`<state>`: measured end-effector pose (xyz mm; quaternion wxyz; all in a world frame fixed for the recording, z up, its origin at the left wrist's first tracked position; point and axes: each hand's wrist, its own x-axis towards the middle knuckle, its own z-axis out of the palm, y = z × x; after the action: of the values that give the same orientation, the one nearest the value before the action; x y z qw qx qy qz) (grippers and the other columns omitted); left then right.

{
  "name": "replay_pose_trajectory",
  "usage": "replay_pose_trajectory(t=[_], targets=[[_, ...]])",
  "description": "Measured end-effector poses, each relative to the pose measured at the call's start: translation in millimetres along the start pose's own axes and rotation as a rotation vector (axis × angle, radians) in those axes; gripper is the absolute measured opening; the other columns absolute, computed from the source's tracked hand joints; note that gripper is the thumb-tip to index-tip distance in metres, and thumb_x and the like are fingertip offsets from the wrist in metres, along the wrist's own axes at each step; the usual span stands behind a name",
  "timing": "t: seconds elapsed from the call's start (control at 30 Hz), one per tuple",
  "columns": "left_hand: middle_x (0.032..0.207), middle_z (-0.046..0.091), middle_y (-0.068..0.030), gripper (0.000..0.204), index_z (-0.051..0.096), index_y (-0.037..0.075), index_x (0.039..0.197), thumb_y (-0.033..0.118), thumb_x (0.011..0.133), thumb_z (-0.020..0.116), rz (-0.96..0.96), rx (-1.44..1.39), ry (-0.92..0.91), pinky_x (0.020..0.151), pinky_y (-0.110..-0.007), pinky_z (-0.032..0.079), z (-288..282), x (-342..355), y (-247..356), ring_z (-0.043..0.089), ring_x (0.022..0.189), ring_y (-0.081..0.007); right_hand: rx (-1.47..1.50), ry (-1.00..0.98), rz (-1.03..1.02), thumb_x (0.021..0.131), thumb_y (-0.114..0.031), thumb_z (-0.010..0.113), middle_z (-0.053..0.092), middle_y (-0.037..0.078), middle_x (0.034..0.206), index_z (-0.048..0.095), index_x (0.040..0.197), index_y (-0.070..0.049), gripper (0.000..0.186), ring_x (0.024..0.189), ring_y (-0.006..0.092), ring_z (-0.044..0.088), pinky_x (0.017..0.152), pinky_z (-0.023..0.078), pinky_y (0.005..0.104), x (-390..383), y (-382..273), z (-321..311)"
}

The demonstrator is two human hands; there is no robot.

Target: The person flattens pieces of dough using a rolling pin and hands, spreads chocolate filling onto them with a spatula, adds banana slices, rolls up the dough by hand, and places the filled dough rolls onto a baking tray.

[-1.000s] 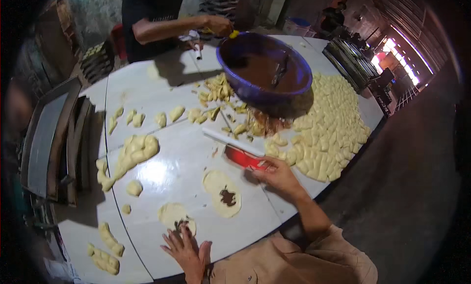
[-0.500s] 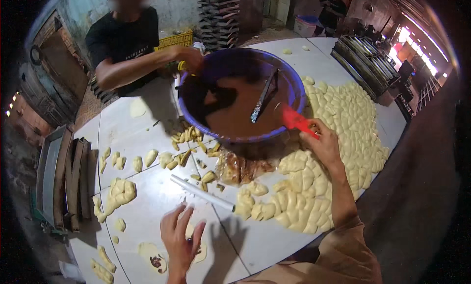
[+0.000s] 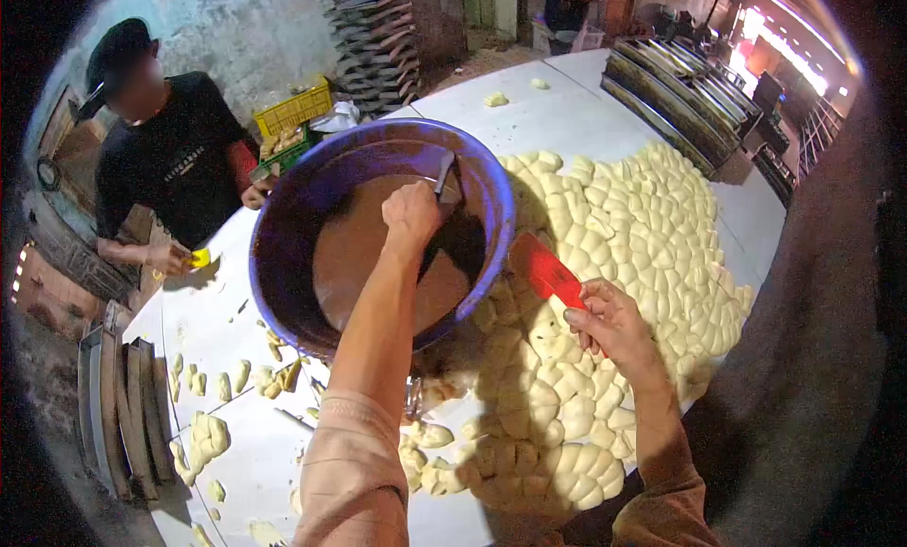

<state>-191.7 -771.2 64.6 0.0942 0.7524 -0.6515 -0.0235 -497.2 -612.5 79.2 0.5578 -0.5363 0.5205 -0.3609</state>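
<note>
Since the earlier frame, your left hand [image 3: 412, 210] has moved from over the worktop into the round purple plastic basin [image 3: 504, 199]. Your right hand [image 3: 614, 325] has drawn the flat red scraper [image 3: 546, 271] away from the basin's rim, out over the dough. The co-worker's hand [image 3: 168, 258], holding a small yellow tool [image 3: 200, 258], has gone from the basin's edge to the far left edge of the worktop.

Your left hand is closed on a slim dark implement [image 3: 444, 169], whose upper end projects past your fist; the remainder is hidden. Smooth brown mixture [image 3: 345, 264] lies below it. Your right hand grips the red scraper at its near end, the blade angled toward the basin, just beside its rim.

The basin stands near the far edge of the white worktop [image 3: 557, 98]. Pale yellow dough pieces [image 3: 633, 264], packed close together, cover the area from beside the basin to the right edge. Smaller dough lumps [image 3: 209, 438] lie apart toward the left edge.

Dark metal trays [image 3: 675, 103] are stacked at the far right corner; further metal trays [image 3: 132, 415] stand at the left edge. Beyond the far edge are a yellow plastic crate [image 3: 295, 108] and a tall stack of dark trays [image 3: 373, 46].
</note>
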Motion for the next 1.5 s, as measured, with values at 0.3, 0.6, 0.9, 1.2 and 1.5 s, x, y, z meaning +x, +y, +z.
replay_pose_trajectory(t=[0.3, 0.6, 0.9, 1.2, 1.5], targets=[[0.099, 0.075, -0.0235, 0.029, 0.078, 0.005, 0.101, 0.025, 0.081, 0.077, 0.094, -0.121, -0.031, 0.085, -0.049, 0.059, -10, 20, 18, 0.074, 0.097, -0.0397, 0.060, -0.029, 0.029, 0.093, -0.019, 0.077, 0.062, -0.001, 0.076, 0.059, 0.118, -0.008, 0.032, 0.055, 0.0039, 0.053, 0.047, 0.040, 0.0190, 4, 17, -38], [0.105, 0.076, -0.0164, 0.041, 0.075, 0.012, 0.117, 0.037, 0.085, 0.076, 0.632, -0.351, -0.083, 0.085, -0.048, 0.057, -35, 9, 47, 0.072, 0.098, -0.0386, 0.048, -0.028, -0.006, 0.093, -0.012, 0.075, 0.065, 0.002, 0.076, 0.058, 0.113, -0.008, 0.027, 0.052, 0.0041, 0.053, 0.046, 0.039, 0.0188, 13, 4, -30], [0.113, 0.074, -0.0172, 0.050, 0.073, 0.012, 0.123, 0.052, 0.093, 0.066, 0.509, -0.470, -0.105, 0.089, -0.046, 0.056, -88, -19, -5, 0.070, 0.107, -0.0382, -0.473, 0.043, -0.533, 0.094, -0.009, 0.071, 0.072, 0.007, 0.091, 0.066, 0.122, -0.002, 0.029, 0.074, 0.0131, 0.068, 0.065, 0.054, 0.0272, 24, -23, 12], [0.119, 0.072, -0.0195, 0.051, 0.068, 0.010, 0.132, 0.041, 0.092, 0.073, 0.182, -0.316, 0.027, 0.089, -0.046, 0.056, -142, -152, -108, 0.072, 0.103, -0.0376, -1.530, 0.070, -1.067, 0.082, -0.010, 0.064, 0.063, 0.005, 0.090, 0.070, 0.123, -0.010, 0.041, 0.079, 0.0218, 0.061, 0.067, 0.049, 0.0365, -22, -39, 69], [0.142, 0.062, -0.0159, 0.049, 0.068, 0.013, 0.132, 0.034, 0.088, 0.079, -0.005, -0.254, 0.103, 0.080, -0.039, 0.058, -128, -332, -178, 0.073, 0.086, -0.0238, -1.140, 0.039, -0.804, 0.092, -0.014, 0.065, 0.066, 0.012, 0.092, 0.073, 0.117, -0.011, 0.026, 0.081, 0.0276, 0.068, 0.071, 0.052, 0.0425, -43, -77, 55]])
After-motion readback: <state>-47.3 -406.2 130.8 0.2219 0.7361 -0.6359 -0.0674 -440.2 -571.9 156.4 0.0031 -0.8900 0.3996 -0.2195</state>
